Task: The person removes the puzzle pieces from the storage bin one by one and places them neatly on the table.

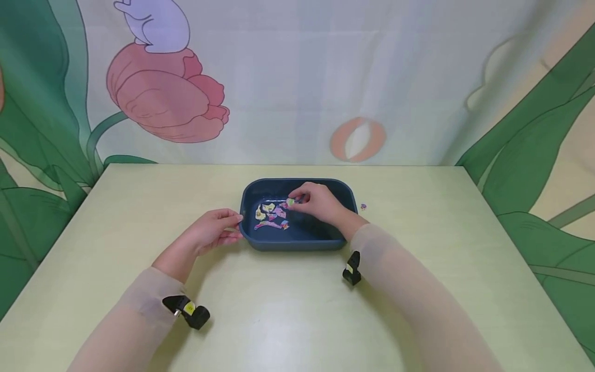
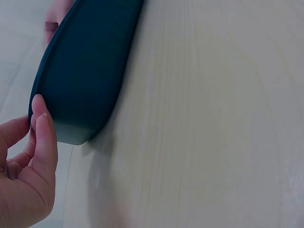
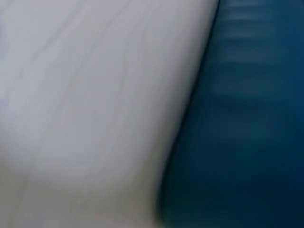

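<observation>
A dark blue rectangular tray with rounded corners sits on the table. My left hand pinches its left rim between thumb and fingers, which the left wrist view shows against the tray's outer wall. Over the tray's middle, my right hand pinches a small colourful paper cutout with green on it. Several more colourful cutouts lie on the left part of the tray floor, too small to make out their pictures. In the right wrist view only the tray's side shows, blurred, without the hand.
One tiny colourful piece lies on the pale wood table, just right of the tray. A printed curtain hangs behind the table's far edge. Black wrist cameras sit on both sleeves.
</observation>
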A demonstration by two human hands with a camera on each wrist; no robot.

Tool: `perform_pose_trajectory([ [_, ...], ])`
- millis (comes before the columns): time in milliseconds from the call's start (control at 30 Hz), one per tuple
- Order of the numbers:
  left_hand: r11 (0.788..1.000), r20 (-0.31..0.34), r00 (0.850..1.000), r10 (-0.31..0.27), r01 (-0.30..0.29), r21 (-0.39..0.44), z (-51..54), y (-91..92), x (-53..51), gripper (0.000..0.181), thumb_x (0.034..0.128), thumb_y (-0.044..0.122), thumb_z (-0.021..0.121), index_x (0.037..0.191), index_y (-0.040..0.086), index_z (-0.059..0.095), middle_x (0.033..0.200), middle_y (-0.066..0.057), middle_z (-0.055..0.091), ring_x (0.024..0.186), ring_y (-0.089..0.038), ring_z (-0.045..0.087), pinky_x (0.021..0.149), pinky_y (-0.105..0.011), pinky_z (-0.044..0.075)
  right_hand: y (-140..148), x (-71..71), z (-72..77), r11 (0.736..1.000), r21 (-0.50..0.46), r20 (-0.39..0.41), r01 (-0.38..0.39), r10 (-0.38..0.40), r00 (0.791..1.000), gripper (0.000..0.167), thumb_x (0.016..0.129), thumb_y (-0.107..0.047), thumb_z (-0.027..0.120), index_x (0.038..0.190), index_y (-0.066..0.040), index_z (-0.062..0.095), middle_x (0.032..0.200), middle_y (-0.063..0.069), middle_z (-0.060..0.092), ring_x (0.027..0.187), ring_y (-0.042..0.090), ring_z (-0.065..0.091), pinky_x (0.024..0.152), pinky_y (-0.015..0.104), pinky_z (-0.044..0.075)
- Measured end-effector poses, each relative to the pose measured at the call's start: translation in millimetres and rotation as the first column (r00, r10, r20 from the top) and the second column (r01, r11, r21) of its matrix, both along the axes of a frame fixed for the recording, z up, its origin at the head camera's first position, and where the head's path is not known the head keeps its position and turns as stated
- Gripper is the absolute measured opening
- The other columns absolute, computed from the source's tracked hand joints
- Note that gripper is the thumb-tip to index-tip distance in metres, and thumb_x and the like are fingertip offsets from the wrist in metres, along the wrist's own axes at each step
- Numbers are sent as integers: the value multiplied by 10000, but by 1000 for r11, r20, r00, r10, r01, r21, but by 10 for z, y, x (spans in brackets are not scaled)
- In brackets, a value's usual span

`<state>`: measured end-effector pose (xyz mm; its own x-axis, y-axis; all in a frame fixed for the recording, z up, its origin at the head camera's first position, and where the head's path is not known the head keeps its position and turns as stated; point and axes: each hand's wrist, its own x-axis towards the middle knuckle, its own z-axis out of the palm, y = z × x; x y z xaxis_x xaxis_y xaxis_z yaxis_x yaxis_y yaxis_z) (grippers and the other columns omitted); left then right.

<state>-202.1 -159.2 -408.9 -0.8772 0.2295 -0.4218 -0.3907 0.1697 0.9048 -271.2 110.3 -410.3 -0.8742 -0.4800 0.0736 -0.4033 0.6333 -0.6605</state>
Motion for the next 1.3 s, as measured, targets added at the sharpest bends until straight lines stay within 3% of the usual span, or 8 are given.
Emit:
perform_pose_trajectory([
  [267,1000,3,1000,5,-5,-18,15,18,12,343,979,212,495,1184,-61,458,875,-74,574,794,-200,653,712,-245,543,181,90,109,1000,-11,-47,-20,19,999,285,804,-252,742,1040,-99,706,884,4,602,745,142,532,643,268,471],
  [1300,1000,16,1000,16,-16,13,-21,5,-6,368,980,220,494,1207,-66,452,858,-62,586,773,-190,654,694,-238,543,663,223,184,999,-36,-71,4,-7,997,272,814,-176,733,1053,-53,694,897,60,612,740,183,515,644,289,475],
])
